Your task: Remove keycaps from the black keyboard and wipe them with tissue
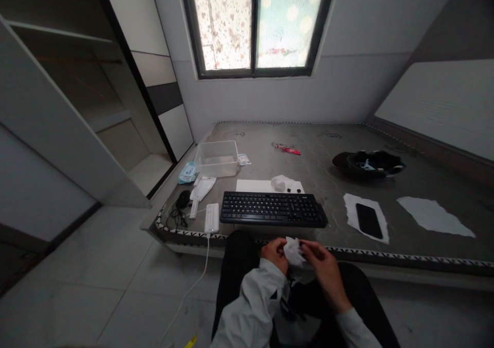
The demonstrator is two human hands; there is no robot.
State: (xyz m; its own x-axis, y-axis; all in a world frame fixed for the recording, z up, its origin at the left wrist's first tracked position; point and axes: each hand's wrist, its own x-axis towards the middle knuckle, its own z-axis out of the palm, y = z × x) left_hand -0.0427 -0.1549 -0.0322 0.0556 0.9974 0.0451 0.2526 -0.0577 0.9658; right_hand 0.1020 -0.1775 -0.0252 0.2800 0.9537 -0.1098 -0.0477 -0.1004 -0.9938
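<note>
A crumpled white tissue [294, 253] is held above my lap between both hands. My left hand [275, 252] is closed on its left side, with the fingers curled. My right hand [326, 266] pinches at its right edge; a small dark spot shows by those fingertips, too small to make out. Just beyond my knees, a black keyboard [273, 210] lies along the near edge of the mattress. Behind the keyboard is a white sheet [252, 186] bearing another crumpled tissue [281, 183] and two small black pieces that look like keycaps [294, 190].
Left of the keyboard are a white power strip [211, 218] with its cord, a coiled black cable [180, 209] and a clear plastic bin [216, 158]. On the right, a phone [369, 220] rests on paper, near a dark cap [370, 163]. A red packet [287, 149] lies farther back.
</note>
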